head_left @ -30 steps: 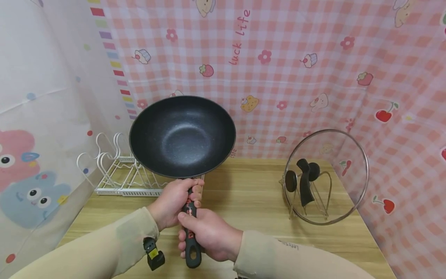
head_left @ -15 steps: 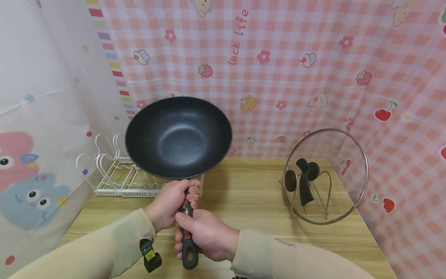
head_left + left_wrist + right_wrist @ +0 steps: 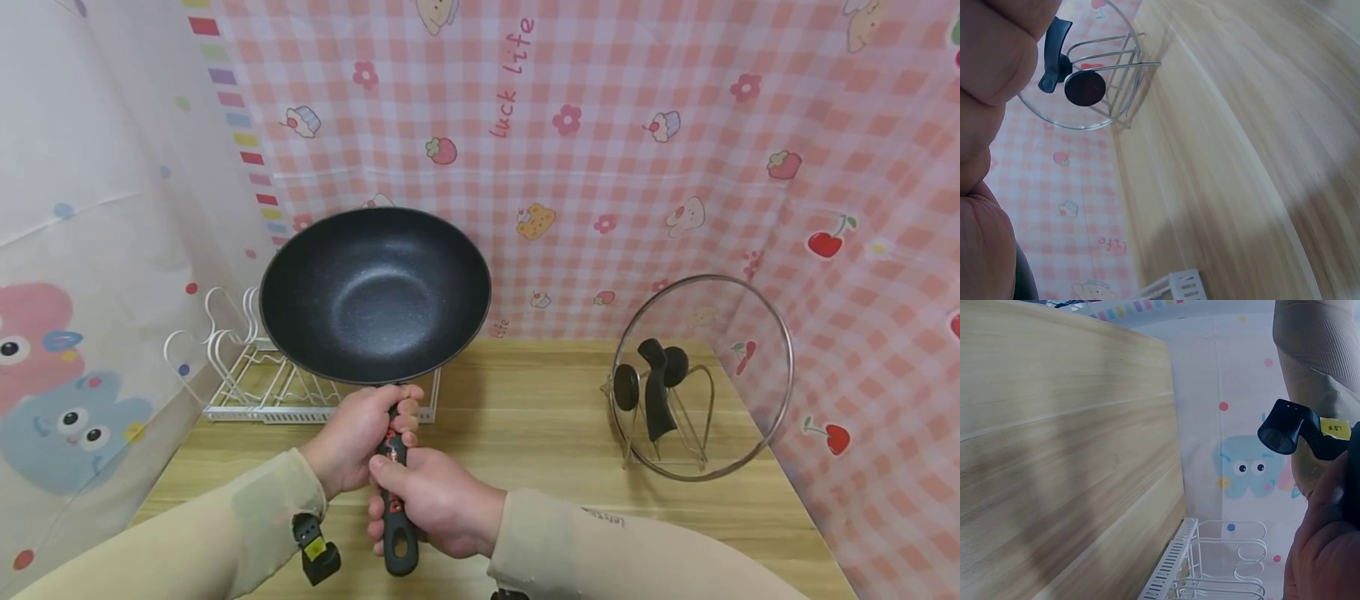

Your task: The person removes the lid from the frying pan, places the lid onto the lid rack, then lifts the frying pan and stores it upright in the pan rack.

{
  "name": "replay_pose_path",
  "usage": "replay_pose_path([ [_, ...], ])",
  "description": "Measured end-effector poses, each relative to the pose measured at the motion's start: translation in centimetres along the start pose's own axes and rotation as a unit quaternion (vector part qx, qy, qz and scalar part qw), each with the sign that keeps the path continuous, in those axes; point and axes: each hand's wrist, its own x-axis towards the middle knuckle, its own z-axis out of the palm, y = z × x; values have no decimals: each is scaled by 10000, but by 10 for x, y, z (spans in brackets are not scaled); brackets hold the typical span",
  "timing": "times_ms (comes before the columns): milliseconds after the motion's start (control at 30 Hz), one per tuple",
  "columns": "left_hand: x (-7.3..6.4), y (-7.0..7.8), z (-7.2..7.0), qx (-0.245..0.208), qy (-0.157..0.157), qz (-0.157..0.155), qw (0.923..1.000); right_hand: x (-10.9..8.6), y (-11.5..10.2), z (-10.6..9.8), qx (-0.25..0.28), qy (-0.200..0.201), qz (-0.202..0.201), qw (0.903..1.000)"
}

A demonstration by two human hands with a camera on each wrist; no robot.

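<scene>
A black wok [image 3: 375, 292] is held up in the head view, its inside facing me and its base above the table. My left hand [image 3: 356, 437] grips the black handle [image 3: 401, 550] close to the pan. Lower down, my right hand [image 3: 442, 500] wraps round the same handle, thumb on top. Behind the wok and partly hidden by it stands a white wire rack [image 3: 247, 392] on the table. In the left wrist view the curled fingers [image 3: 991, 69] of my left hand fill the left edge, with a bit of dark pan below.
At the right, a glass lid [image 3: 780, 400] with a black handle [image 3: 658, 400] leans upright in a metal wire stand [image 3: 705, 417]. Wood-grain table [image 3: 540, 450] lies between rack and lid. Printed cloth [image 3: 465, 100] walls enclose the back and sides.
Both hands and the wok have drifted slightly left, over more of the white rack. The grip stays the same, and the lid and stand have not moved.
</scene>
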Motion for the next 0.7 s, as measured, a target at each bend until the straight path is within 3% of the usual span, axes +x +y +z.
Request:
replay_pose_path([
  [267, -3, 1, -4, 216, 58, 82, 9997, 4, 0, 2, -105, -54, 24, 9999],
  [700, -8, 4, -10, 56, 29, 65, 10000, 10, 1, 7, -76, -155, -35, 9998],
])
